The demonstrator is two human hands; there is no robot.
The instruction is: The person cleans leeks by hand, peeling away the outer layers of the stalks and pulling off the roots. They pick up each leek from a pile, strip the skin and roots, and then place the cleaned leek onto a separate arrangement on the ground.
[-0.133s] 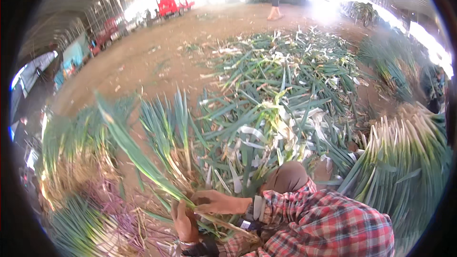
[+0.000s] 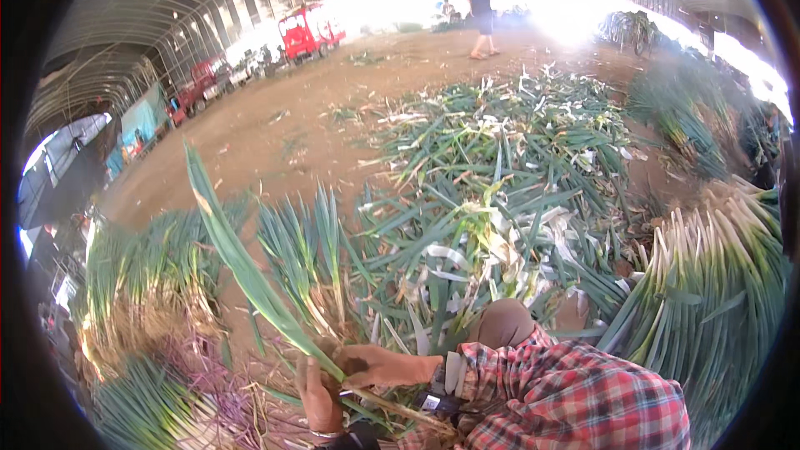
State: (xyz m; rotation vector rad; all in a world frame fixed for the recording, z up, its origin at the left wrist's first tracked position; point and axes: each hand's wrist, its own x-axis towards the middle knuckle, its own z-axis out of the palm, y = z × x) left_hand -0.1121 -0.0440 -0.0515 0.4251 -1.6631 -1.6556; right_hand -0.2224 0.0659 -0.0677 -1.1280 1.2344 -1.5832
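Both hands meet low in the picture, left of the middle, on one long green onion. Its broad green leaf slants up and to the left, while the thin pale stem end runs down to the right, under my right forearm. My left hand is closed round it from below, the fingers upright. Coming in from the right, my right hand pinches it just above, fingertips beside the left hand's. A small standing bunch of green onions is just beyond my hands.
A wide heap of stripped leaves spreads ahead. Trimmed green onions are stacked at the right; untrimmed bunches stand at the left, near a green pile. Farther off are a red vehicle and a walking person.
The whole view has tilted up a little, so the scene sits lower. The leaf stands slightly steeper; both hands keep their hold. The distant person has taken part of a step.
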